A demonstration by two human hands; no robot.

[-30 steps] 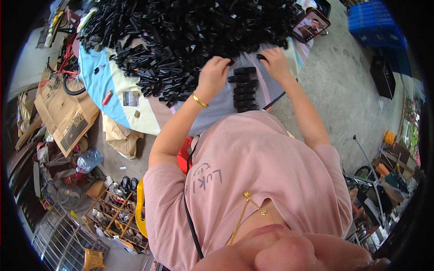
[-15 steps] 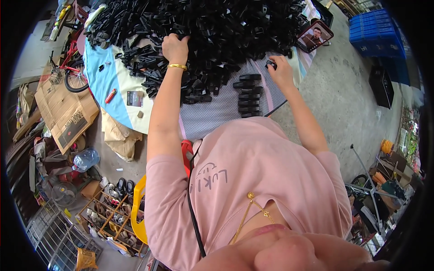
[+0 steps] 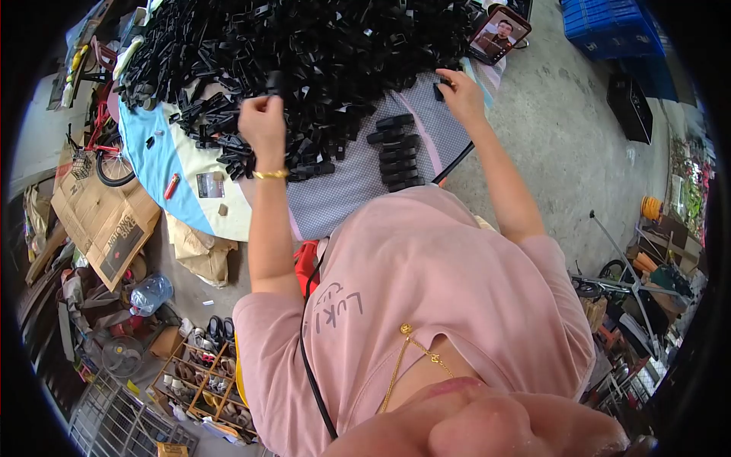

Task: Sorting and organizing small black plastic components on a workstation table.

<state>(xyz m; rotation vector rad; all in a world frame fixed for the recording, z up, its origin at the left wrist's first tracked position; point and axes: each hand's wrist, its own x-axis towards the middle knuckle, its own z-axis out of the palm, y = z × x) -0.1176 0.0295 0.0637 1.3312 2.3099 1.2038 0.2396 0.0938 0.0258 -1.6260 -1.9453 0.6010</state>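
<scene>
Black pieces [image 3: 399, 162] lie side by side in a short row on the cloth-covered surface [image 3: 335, 199], between the two hands and nearer the body than either. From the left hand [image 3: 263, 131] the row is off to the right, well apart; from the right hand [image 3: 464, 99] it lies to the left and a little back, much nearer. The row runs roughly toward the body, while each piece in it has its long axis crosswise, left to right; one near the far end juts out toward the left hand. The left hand is closed, its fingers seeming to pinch a single black piece [image 3: 275, 81] that points away from the body, its long axis roughly square to those of the row, though blur hides the exact grip. The right hand holds a small dark piece [image 3: 439, 92] between thumb and fingers, at the side facing the row; its angle is hard to tell. Ahead of the left hand and spreading across toward the right one is a loose black heap [image 3: 327, 61]. Beyond the right hand, slightly to its right, a phone [image 3: 499, 36] leans with its screen lit.
</scene>
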